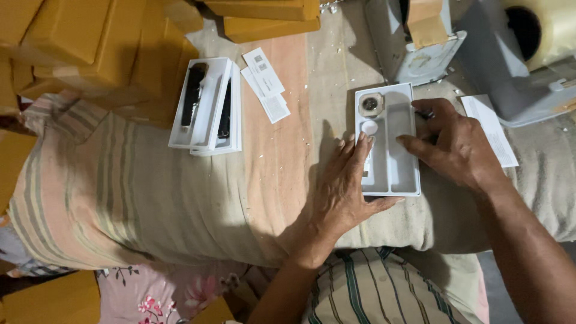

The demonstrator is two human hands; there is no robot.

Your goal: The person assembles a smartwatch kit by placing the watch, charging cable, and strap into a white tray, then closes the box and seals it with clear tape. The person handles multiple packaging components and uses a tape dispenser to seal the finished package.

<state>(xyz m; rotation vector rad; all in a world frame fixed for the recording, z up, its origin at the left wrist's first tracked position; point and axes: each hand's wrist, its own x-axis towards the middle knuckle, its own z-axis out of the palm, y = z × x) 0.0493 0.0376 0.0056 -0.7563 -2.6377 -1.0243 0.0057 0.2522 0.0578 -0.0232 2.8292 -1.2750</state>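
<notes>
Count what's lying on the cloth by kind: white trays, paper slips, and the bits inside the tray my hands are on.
White trays: 3, one under the left hand and right hand, two stacked
Paper slips: 3, two mid-cloth, one at right
Watch body: 1
White disc: 1
Total: 8

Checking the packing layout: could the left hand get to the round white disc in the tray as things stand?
Probably yes: the left hand lies on the white tray, fingertips beside the round white disc, nothing between.
</notes>
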